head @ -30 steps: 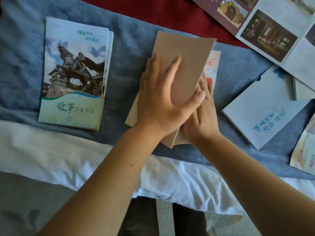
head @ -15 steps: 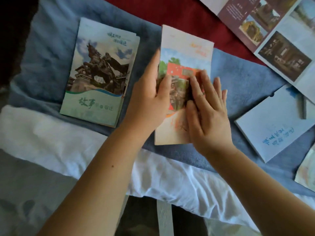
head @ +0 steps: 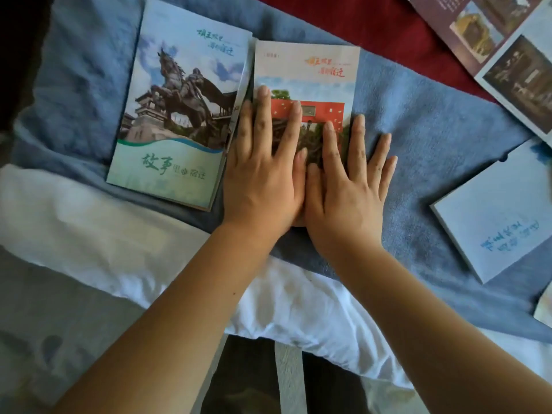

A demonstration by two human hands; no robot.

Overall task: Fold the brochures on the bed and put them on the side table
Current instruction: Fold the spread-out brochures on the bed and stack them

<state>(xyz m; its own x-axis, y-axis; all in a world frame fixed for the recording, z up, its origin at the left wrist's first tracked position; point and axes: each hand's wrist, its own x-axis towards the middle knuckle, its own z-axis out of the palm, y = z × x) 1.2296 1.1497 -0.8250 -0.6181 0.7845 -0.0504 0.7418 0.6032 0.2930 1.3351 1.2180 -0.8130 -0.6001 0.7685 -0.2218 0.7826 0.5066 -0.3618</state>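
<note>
The red-building brochure (head: 307, 70) had just closed. The left hand (head: 263, 177) and right hand (head: 346, 192), fingers spread, pressed it flat. Its folding seemed done.

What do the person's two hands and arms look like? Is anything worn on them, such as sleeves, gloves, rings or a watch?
The left hand and the right hand are bare: no gloves, no visible rings, nails short and unpainted. The left forearm and the right forearm show no sleeve, watch or bracelet within the frame.
</note>
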